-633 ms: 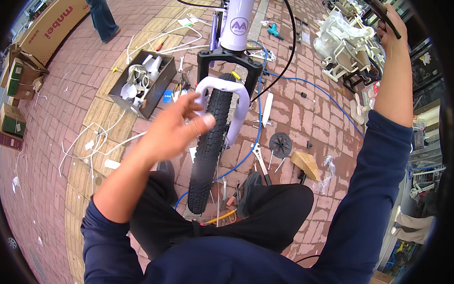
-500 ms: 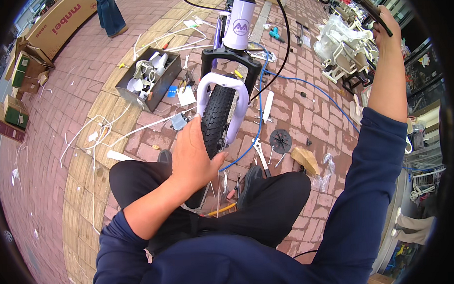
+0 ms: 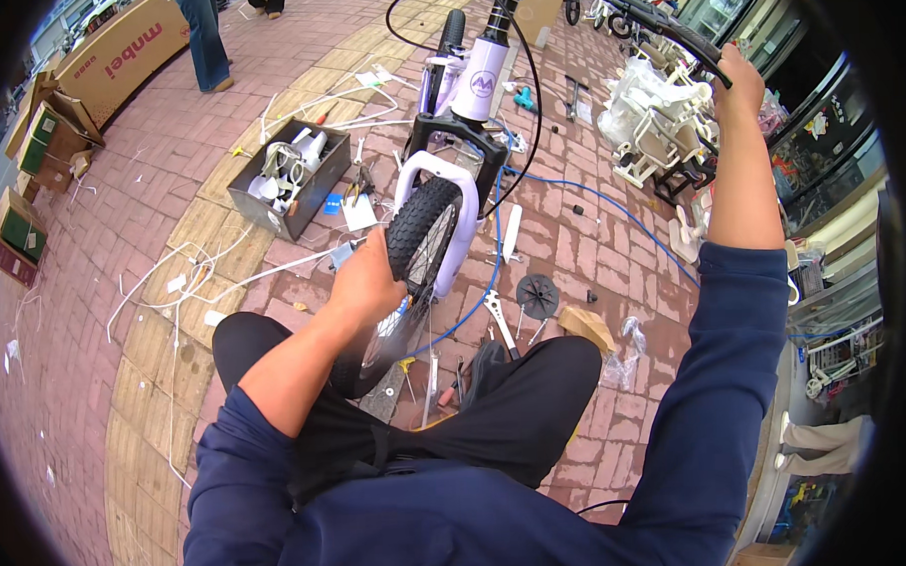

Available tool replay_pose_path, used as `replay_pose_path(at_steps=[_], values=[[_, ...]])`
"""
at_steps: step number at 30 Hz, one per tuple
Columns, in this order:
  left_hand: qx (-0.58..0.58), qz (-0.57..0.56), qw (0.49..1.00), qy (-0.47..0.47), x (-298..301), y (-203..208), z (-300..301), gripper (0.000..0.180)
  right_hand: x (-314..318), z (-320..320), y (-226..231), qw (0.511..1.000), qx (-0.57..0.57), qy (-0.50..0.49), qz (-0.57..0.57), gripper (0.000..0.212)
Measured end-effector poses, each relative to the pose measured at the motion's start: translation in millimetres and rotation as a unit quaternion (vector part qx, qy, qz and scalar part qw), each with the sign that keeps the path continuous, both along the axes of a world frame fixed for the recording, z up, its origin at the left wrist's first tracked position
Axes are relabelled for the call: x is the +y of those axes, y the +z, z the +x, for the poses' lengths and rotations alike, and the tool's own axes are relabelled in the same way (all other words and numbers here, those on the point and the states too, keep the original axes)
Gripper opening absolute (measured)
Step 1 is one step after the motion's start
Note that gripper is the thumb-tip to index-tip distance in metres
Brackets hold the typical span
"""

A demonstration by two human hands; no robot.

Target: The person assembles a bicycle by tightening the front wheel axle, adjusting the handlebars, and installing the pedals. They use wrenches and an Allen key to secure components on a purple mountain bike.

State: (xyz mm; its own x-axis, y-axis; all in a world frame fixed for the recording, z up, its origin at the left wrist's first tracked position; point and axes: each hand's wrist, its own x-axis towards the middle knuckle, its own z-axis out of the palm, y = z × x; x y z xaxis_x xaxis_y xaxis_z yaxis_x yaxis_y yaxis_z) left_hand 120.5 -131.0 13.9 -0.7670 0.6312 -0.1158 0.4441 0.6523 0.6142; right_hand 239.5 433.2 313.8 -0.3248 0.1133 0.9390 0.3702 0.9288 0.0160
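Front wheel (image 3: 420, 246) of a lilac-and-white bicycle stands on the brick pavement between the person's knees, its knobby tyre seated in the white fork (image 3: 432, 184). The left hand (image 3: 365, 282) lies on the tyre's left side with the fingers curled round the tread, most likely to steady or turn the wheel; the spokes below look blurred. The right hand (image 3: 733, 82) is raised high, clenched on the black handlebar (image 3: 631, 17), which keeps the bicycle upright. Half a second ago the left hand lay lower on the tyre; it now sits higher, nearer the fork arch. Beyond the wheel, a grey toolbox (image 3: 288, 185) sits open to the left, white cable ties (image 3: 188, 277) litter the pavement, and a blue hose (image 3: 580, 194) runs off to the right.
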Motion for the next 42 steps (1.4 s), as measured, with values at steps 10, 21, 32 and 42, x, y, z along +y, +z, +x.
replay_pose_path(at_steps=[10,21,32,42], values=[[0.07,-0.023,0.994,-0.083,-28.0,44.4,-126.3,0.087,-26.3,-38.1,36.3,0.972,0.043,-0.123,-0.197,0.061],[0.098,0.011,0.995,0.026,-151.9,-8.9,-174.1,0.087,-227.8,-76.6,-19.9,0.961,-0.009,0.197,-0.195,0.046],[0.12,-0.113,0.873,0.46,-323.8,-77.5,-112.5,0.051,-410.1,-96.2,-5.3,0.861,-0.045,0.473,-0.184,0.026],[-0.182,0.558,0.786,0.194,-138.1,-33.8,-152.9,0.038,-561.5,-127.0,-10.2,0.858,-0.055,0.454,-0.236,0.039]])
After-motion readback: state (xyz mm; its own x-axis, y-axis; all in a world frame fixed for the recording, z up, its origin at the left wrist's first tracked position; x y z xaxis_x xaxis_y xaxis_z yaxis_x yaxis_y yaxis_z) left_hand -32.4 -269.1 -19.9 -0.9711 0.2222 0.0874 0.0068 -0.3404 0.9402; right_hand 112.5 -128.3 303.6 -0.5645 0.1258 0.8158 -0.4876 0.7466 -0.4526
